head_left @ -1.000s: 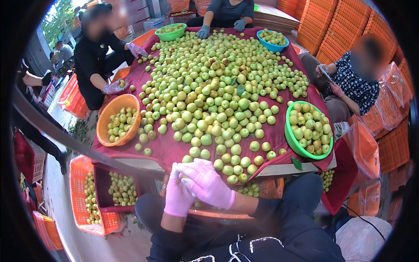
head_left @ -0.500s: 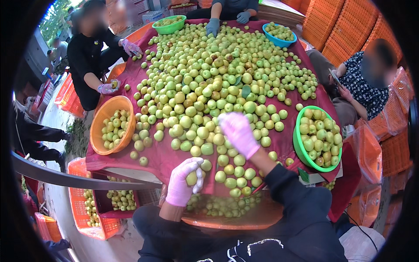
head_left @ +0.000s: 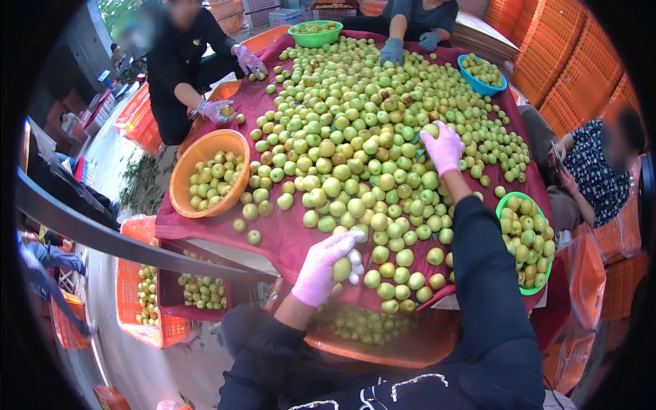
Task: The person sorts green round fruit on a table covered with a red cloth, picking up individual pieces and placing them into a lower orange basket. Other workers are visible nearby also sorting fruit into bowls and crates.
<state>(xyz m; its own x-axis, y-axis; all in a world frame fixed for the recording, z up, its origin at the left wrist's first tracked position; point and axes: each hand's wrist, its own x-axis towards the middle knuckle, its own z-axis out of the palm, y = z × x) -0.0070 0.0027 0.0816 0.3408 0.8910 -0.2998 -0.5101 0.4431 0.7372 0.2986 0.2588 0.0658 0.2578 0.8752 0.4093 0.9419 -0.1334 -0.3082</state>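
The left hand [head_left: 320,272], in a pink glove with pale fingers, curls around a round green fruit [head_left: 342,268], held just off the near edge of the heap of round yellow-green fruit [head_left: 342,147]. The right hand [head_left: 445,149], gloved alike, reaches over the heap's right part, its fingertips seemingly closed on a yellowish fruit [head_left: 430,129]. The heap lies loose on a surface draped in dark red cloth [head_left: 273,232].

Around the heap stand part-loaded vessels: an orange plastic bowl [head_left: 182,188] to its left, a bright green bowl [head_left: 534,290] at its near right, a blue bowl [head_left: 482,87] at its far right and a smaller green bowl [head_left: 316,42] beyond it. An orange plastic tub [head_left: 410,351] below its near side also holds fruit. By my reading, only a modest share is in the bowls; most remains loose.

A co-worker's grey-gloved hand [head_left: 391,52] touches the heap's far side.
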